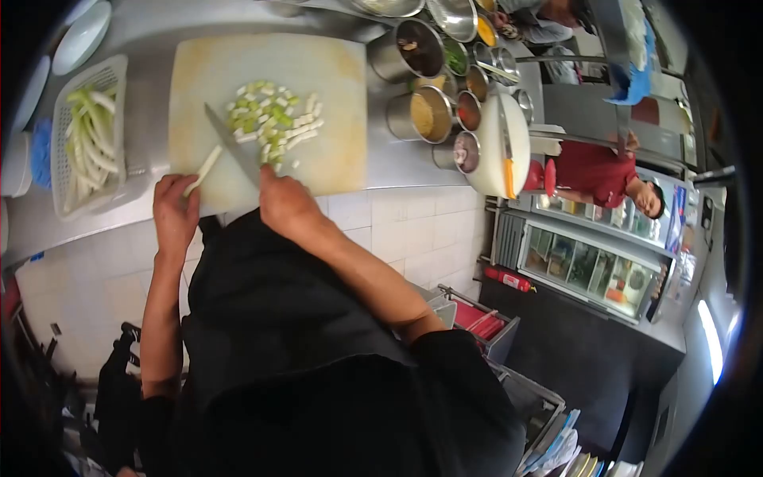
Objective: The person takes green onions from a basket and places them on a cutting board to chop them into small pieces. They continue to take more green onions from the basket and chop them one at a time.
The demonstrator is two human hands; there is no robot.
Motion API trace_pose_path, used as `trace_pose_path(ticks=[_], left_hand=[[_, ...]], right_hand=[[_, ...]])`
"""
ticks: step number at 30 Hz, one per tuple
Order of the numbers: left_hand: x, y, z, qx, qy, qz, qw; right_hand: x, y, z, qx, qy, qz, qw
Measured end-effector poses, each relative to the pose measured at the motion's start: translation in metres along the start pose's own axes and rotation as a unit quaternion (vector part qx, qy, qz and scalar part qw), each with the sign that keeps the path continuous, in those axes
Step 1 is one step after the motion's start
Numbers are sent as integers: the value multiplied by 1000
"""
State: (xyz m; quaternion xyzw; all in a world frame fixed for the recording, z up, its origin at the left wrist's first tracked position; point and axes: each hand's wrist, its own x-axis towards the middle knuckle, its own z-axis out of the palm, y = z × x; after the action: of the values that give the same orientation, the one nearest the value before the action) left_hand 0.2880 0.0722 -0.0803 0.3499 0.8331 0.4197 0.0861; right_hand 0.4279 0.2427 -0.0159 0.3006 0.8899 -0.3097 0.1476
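Observation:
My right hand (288, 205) grips a kitchen knife (232, 143), its blade slanting away over the white cutting board (334, 87). With closed fingers, my left hand (176, 208) holds a pale scallion stalk (208, 168) at the board's near left edge, and the stalk's far end lies close to the blade. Chopped scallion (261, 111) in white and green bits is heaped on the board to the right of the knife. A few longer cut pieces (305, 127) lie beside that heap. The knife handle is mostly hidden inside my right hand.
Left of the board stands a white plastic basket (122, 87) of whole scallions (89, 143). Several metal pots, one with yellowish contents (429, 114), crowd the right side. Beyond them is a round white board with an orange-handled knife (509, 176). A person in red (592, 171) stands at the right.

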Motion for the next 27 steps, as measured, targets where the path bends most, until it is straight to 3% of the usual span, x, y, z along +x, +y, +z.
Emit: trace_pose_path(ticks=[2, 3, 8, 12, 15, 19, 21, 27], left_hand=[[-3, -8, 5, 1, 19, -5, 1000], [-6, -28, 13, 2, 19, 15, 1000], [-5, -14, 5, -33, 53, 34, 997], [-1, 0, 0, -6, 47, 14, 999], [-1, -1, 0, 4, 29, 12, 999], [0, 2, 0, 10, 29, 12, 999], [1, 3, 0, 17, 27, 11, 999], [2, 4, -1, 9, 11, -7, 1000]], right_hand=[[5, 9, 12, -25, 2, -9, 1000], [3, 16, 20, -36, 61, -50, 996], [2, 4, 3, 1, 56, -63, 996], [-15, -11, -11, -43, 72, -73, 994], [-33, -29, -23, 3, 90, -94, 991], [-27, -23, -3, -17, 74, -105, 992], [-20, -21, 3, -97, 46, -90, 990], [-30, -36, -7, -7, 76, -120, 990]])
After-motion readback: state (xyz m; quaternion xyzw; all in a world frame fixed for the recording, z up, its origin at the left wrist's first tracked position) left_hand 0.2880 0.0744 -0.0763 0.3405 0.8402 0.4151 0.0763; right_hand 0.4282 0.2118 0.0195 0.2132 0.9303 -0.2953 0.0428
